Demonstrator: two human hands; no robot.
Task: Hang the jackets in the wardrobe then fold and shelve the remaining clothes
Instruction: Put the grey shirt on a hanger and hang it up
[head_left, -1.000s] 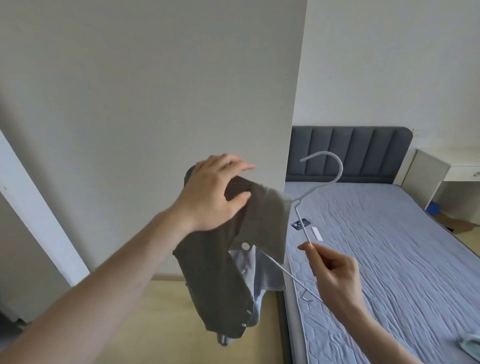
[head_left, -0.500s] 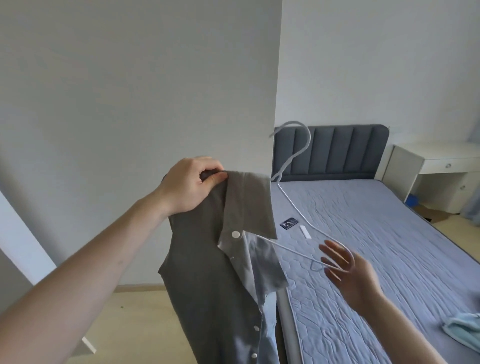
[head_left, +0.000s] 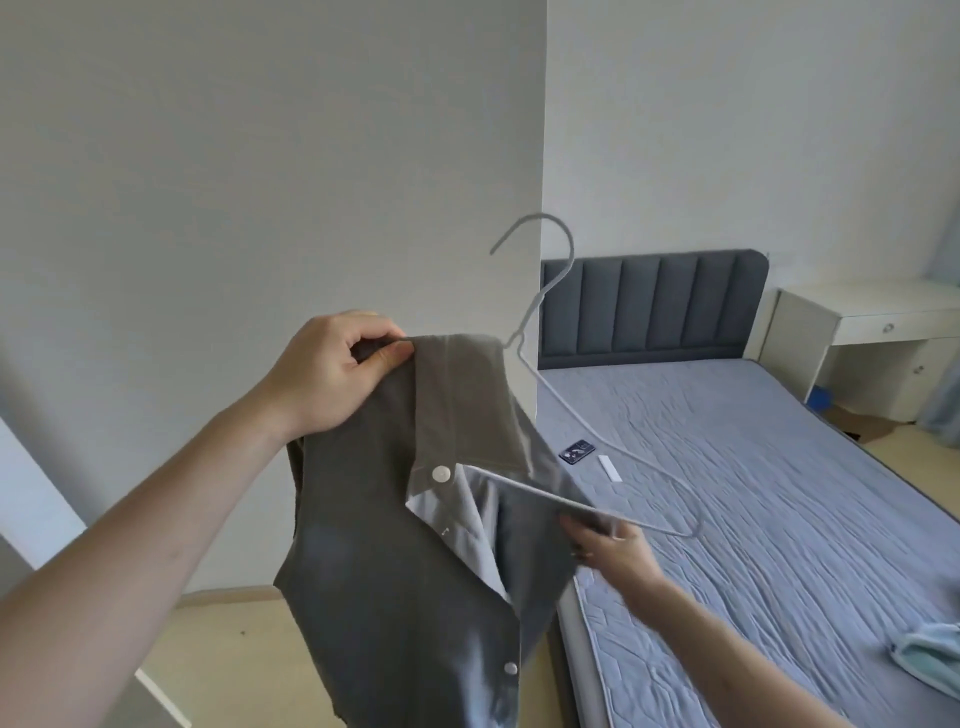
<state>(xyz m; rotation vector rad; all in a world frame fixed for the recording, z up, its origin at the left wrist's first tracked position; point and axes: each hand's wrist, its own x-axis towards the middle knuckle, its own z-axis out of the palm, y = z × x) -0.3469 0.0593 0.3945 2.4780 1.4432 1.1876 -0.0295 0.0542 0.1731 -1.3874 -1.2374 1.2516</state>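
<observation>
Head view: left hand (head_left: 332, 371) pinches the collar of a grey jacket (head_left: 410, 561), thumb and curled fingers (head_left: 387, 358) clamped on the fabric at the top left corner. Jacket hangs in the air in front of a white wall (head_left: 260, 182), front open, white snap buttons showing, lighter lining visible inside. White wire hanger (head_left: 558, 400) is partly inside the jacket: one shoulder under the collar, hook up and tilted left, the other end sticking out right over the bed (head_left: 753, 493). Right hand (head_left: 608, 545) is at the hanger's lower bar next to the jacket's right edge; fingers blurred, appear curled on the bar together with the fabric, exact grip cannot be told. On the bed: a dark phone (head_left: 576, 451) and a small white strip (head_left: 609, 467) just beside it, a light blue garment (head_left: 930, 654) at the right edge. Dark padded headboard (head_left: 654, 306) behind. White desk (head_left: 872, 332) with drawers right of the bed. Floor (head_left: 218, 639) pale wood, lower left.
</observation>
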